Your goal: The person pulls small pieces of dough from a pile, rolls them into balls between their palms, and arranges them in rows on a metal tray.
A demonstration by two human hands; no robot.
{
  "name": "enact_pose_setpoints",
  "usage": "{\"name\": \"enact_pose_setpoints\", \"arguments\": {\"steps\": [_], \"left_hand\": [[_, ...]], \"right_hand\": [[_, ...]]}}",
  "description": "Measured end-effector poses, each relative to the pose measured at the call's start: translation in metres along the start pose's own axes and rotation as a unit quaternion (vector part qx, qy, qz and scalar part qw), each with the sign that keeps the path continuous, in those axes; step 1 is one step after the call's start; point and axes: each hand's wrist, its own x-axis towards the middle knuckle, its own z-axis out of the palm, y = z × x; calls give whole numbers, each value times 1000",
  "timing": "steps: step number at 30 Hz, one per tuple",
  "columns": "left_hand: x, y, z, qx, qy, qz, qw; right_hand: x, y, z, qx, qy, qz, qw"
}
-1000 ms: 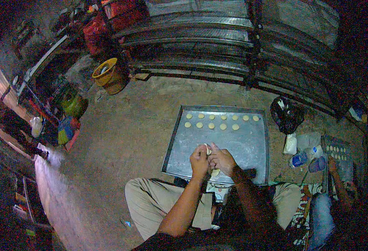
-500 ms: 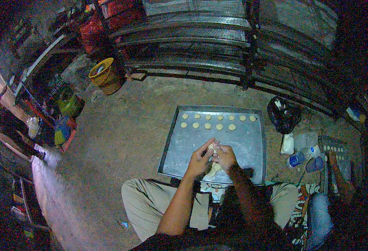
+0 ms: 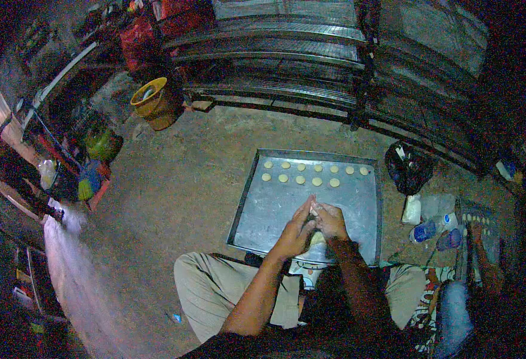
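A metal baking tray lies in front of my crossed legs, with two rows of flat pale dough rounds along its far side. Over the tray's near half, my left hand and my right hand are pressed together, fingers closed and pointing away from me. A pale bit, apparently dough, shows between them; most of it is hidden. Just beneath them a larger pale dough piece rests on the tray, partly covered by my hands.
Metal racks stand behind the tray, with a yellow bucket at their left. A black bag, white packet and plastic bottle sit right. Another person's hand is at a second tray. Someone's dark figure appears left.
My hands have come together into a flatter, palm-to-palm press, and their fingertips have moved slightly away from me. The pale piece between them, clearer earlier, is now mostly covered.
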Motion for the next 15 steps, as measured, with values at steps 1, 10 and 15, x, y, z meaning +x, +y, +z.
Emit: {"name": "enact_pose_setpoints", "arguments": {"steps": [1,10,15], "left_hand": [[-5,-3,6,-81,-2,-75,994],[-2,-19,4,-107,175,-191,960],[1,-7,-5,-321,161,-253,898]], "right_hand": [[6,8,0,-23,26,-38,999],[15,33,4,-84,-31,-8,996],[-6,10,23,109,-126,56,984]]}}
